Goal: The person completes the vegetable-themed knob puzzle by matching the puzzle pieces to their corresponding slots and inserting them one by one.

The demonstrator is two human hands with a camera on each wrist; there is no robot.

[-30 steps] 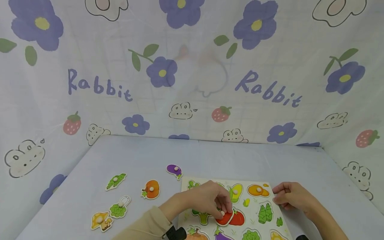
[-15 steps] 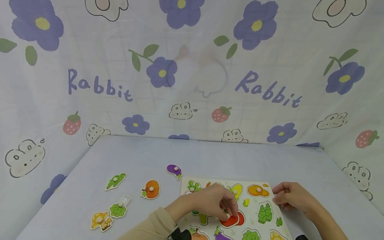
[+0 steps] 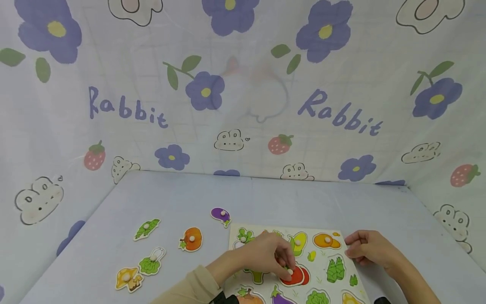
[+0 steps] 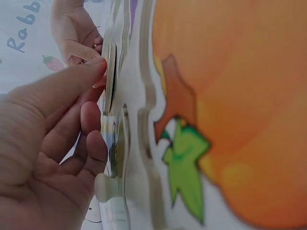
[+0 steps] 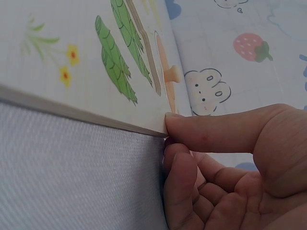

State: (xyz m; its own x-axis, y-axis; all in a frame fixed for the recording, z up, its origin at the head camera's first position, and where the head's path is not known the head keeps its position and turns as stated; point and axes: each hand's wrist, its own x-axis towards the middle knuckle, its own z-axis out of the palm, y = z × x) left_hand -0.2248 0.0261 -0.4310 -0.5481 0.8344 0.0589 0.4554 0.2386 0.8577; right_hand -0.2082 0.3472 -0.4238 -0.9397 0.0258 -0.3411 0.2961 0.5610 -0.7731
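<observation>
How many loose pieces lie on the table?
5, far to near, left of the white board: purple eggplant, green shoot, orange pumpkin, green cabbage, yellow mushroom. More may be hidden.

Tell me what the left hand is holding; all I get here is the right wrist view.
Observer: The left hand holds the red tomato piece.
Operator: Does it cover its match yet?
Observer: Not fully; in the head view, a red strip of the printed tomato shows past the piece's right edge.
Operator: Which loose piece lies nearest the puzzle board?
Observer: The eggplant piece, on the table just off the board's far left corner.
</observation>
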